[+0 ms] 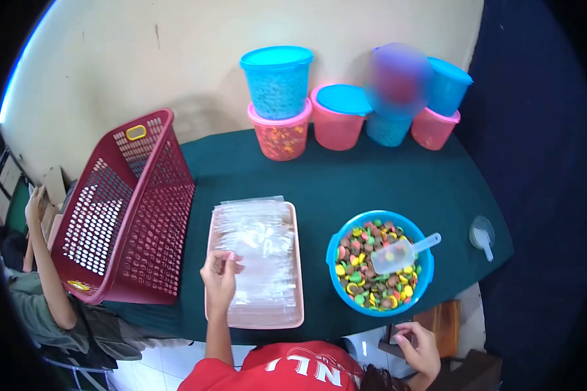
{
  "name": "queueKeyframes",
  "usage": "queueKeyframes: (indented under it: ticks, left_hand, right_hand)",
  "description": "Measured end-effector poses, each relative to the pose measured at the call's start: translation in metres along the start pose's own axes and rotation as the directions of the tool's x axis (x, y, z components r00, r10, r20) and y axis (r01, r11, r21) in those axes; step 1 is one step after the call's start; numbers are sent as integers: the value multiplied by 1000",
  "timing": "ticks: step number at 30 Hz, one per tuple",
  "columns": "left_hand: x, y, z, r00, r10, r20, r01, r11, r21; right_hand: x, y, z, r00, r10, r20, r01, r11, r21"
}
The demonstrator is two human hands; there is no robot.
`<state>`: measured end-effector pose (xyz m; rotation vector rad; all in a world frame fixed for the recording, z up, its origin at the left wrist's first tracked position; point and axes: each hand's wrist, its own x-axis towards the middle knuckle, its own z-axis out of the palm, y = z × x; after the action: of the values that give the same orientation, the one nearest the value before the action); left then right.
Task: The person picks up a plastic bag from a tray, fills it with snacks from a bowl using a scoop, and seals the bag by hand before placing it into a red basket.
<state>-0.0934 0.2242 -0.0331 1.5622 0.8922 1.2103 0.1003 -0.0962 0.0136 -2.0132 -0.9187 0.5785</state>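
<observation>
Nearest, below the table's front edge, the right hand hangs beside the red shirt. Its fingers are half curled, and I cannot tell whether its grip is closed on anything. A brown wooden piece sits just beyond it.

The left hand reaches over the near edge of the table, which is covered with a dark green cloth. It rests on a stack of plastic bags, thumb and fingertips drawn together in a light grip on the top bag at the stack's left side. The clear bags lie flat in a pink tray directly in front of the person.

Right of the tray, apart from it, stands a blue bowl full of small coloured sweets. A clear scoop lies on top of them, its handle pointing up and right. Farther right, near the table's edge, is a small round lid.

Left of the tray a red basket is tipped on its side, its open mouth facing left. Beside it sits another person, one arm raised.

At the far end, against the wall, stand several tubs. A blue tub is stacked on a pink tub, and more pink and blue ones stand to their right.
</observation>
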Motion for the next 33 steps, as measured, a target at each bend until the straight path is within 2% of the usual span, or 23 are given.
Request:
queueKeyframes:
  ticks: [2,3,4,6,7,8,10,12,14,15,16,18,19,20,23,24,26,27,28,30,31,32,33]
  left_hand:
    - [-2,18,15,1000,10,-23,-13,996,-93]
    - [-4,25,24,999,19,-49,-27,985,-172]
    - [-8,34,33,998,27,-61,-37,985,-168]
    - [-20,53,50,995,28,-98,-55,955,-291]
    - [-26,57,57,992,36,-122,-75,938,-338]
    - [-33,60,65,990,32,-138,-77,939,-336]
    - [-48,67,80,985,123,-119,-156,932,-327]
    - [-68,73,90,982,129,-134,-168,928,-332]
    - [-83,79,99,977,207,50,-204,977,-66]
    - [-89,83,103,975,202,95,-199,979,-42]
    - [-95,87,108,977,200,70,-199,980,-30]
    - [-108,92,117,971,180,154,-194,978,82]
    - [-115,92,120,975,170,144,-185,977,102]
    - [-121,92,124,979,162,120,-176,977,117]
    - [-134,95,135,971,239,33,-240,949,205]
    - [-138,97,138,970,243,13,-240,947,215]
    - [-143,101,143,970,240,27,-232,895,381]
    - [-138,113,152,935,354,-38,-307,856,417]
    - [-143,119,157,935,352,-50,-299,855,423]
    - [-150,128,163,817,510,-269,-142,630,763]
    - [-157,124,162,774,508,-378,-132,713,688]
    - [-161,124,165,771,511,-380,-131,711,690]
    - [-165,127,168,783,458,-420,-172,809,562]
  right_hand:
    - [20,-8,-6,1000,2,13,-3,998,61]
    - [30,-8,-6,997,-74,-7,74,990,124]
    - [41,-11,-7,989,-148,-31,151,972,182]
    - [68,-25,-10,936,-351,0,345,920,187]
    - [81,-31,-9,916,-400,31,386,900,203]
    - [90,-36,-7,893,-446,67,423,879,219]
    - [106,-40,5,881,-469,66,404,816,414]
    - [118,-37,0,835,-541,100,460,787,411]
    - [130,-40,-11,861,-503,-82,471,725,502]
    - [134,-39,-20,861,-505,-68,469,733,492]
    - [140,-33,-31,853,-519,-48,470,726,501]
    - [151,-20,-49,654,-703,280,571,702,427]
    - [150,-15,-53,689,-638,344,484,759,436]
    - [151,-9,-57,672,-645,363,481,753,448]
    - [158,4,-70,505,-660,555,335,743,579]
    - [159,6,-72,486,-669,563,339,737,584]
    - [161,13,-74,462,-659,594,377,752,541]
    - [162,16,-74,476,-632,612,366,775,516]
    - [161,20,-74,464,-634,619,366,773,518]
    - [155,25,-71,688,-502,524,67,763,643]
    - [151,23,-68,754,-514,409,41,658,752]
    - [152,26,-67,750,-519,410,42,656,753]
    - [152,32,-65,795,-532,292,136,625,769]
